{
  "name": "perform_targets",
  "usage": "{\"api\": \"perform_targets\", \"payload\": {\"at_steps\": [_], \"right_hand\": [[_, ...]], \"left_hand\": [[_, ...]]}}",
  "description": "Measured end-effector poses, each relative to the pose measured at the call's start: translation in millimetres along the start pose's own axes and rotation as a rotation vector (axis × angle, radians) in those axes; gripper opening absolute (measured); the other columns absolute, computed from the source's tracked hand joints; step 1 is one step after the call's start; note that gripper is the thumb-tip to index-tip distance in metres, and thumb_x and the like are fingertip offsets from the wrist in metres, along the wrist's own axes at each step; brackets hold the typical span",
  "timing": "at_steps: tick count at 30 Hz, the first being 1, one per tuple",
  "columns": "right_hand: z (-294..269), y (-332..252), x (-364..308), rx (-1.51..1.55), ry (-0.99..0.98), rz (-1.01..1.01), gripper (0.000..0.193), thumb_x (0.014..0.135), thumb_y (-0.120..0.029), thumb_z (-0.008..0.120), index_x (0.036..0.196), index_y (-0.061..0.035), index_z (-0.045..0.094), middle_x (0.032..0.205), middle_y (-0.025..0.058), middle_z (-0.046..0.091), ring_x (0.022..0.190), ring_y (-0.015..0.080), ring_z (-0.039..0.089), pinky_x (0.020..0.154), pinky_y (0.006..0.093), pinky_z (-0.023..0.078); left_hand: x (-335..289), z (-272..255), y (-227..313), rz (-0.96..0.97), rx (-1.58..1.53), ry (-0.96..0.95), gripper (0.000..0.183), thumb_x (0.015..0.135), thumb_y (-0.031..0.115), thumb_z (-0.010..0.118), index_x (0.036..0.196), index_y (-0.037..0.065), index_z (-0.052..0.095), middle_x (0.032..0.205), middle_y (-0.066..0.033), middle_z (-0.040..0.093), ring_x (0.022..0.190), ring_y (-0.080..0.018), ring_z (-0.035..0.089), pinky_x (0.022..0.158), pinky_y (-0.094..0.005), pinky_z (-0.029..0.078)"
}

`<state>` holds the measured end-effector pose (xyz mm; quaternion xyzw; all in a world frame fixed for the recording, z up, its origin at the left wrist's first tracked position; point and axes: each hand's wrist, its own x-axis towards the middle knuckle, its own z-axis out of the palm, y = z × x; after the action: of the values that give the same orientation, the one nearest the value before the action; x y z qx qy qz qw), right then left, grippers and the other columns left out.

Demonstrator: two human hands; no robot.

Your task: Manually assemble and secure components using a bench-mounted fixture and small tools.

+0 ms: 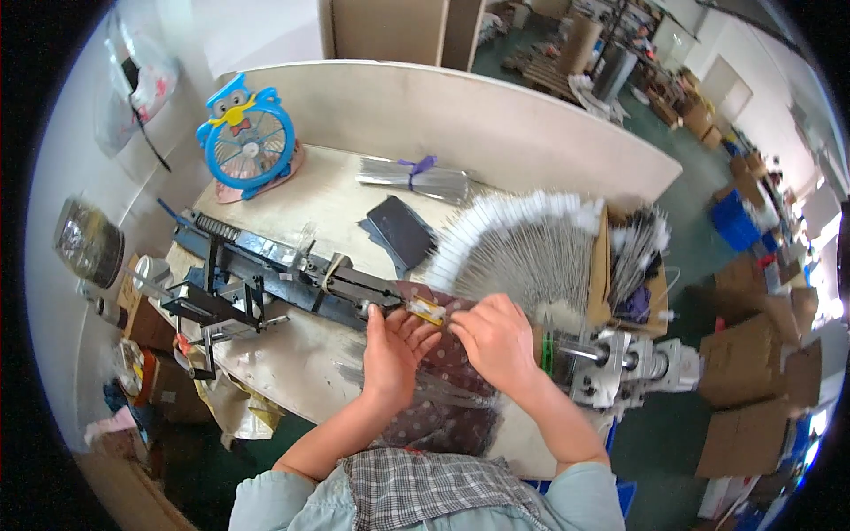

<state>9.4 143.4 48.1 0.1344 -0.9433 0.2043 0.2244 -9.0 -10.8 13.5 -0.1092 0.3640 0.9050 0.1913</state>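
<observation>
My left hand [391, 356] is turned palm up beneath the end of a long black bench fixture [345, 283], its fingers stretched and apart. At that end sits a small yellow piece [426, 310] with something whitish on it, just above the fingertips. My right hand [498, 343] is close beside the yellow piece, thumb and fingers pinched together. Whatever they pinch is too small to make out. Under both hands lies a dark dotted cloth [452, 363], with thin grey wires [443, 389] across it.
Behind my right hand many thin wires with white ends [522, 248] fan out beside a cardboard box [602, 274]. A metal machine [637, 367] stands right, with green-handled scissors [546, 350] nearby. Farther back are a phone [400, 232], a tied wire bundle [416, 177] and a blue fan [250, 146].
</observation>
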Motion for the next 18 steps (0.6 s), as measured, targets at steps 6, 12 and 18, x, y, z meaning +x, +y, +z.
{"api": "perform_targets", "payload": {"at_steps": [6, 12, 18], "right_hand": [[-16.9, 4.1, -1.8, 0.09, 0.082, 0.005, 0.021, 0.072, -0.013, 0.067, 0.092, -0.0058, 0.064, 0.082, 0.0021, 0.062, 0.084, 0.0199, 0.055, 0.072, 0.0323, 0.045], [-29.1, 7.9, -60.0, 0.203, -0.122, 0.183, 0.018, 0.077, -0.015, 0.064, 0.093, -0.0072, 0.064, 0.082, 0.006, 0.062, 0.072, 0.0235, 0.061, 0.061, 0.0328, 0.05], [25.4, 9.1, -115.3, 0.141, -0.298, 0.283, 0.015, 0.079, -0.021, 0.063, 0.086, -0.0084, 0.067, 0.08, 0.0036, 0.063, 0.07, 0.0231, 0.062, 0.058, 0.0326, 0.05]], "left_hand": [[-8.3, -6.4, -3.8, -0.054, 0.171, 0.017, 0.067, 0.091, 0.049, 0.037, 0.133, -0.002, 0.025, 0.127, -0.0173, 0.041, 0.112, -0.0281, 0.047, 0.095, -0.0403, 0.037], [-28.1, -75.6, 36.0, 0.078, 0.402, 0.074, 0.048, 0.088, 0.031, 0.053, 0.126, 0.003, 0.043, 0.111, -0.0112, 0.056, 0.101, -0.0229, 0.056, 0.086, -0.0337, 0.043], [-49.5, -247.2, 127.8, 0.372, -0.251, 0.686, 0.029, 0.084, 0.041, 0.058, 0.084, 0.012, 0.058, 0.071, -0.0003, 0.057, 0.065, -0.0125, 0.054, 0.056, -0.0247, 0.043]]}}
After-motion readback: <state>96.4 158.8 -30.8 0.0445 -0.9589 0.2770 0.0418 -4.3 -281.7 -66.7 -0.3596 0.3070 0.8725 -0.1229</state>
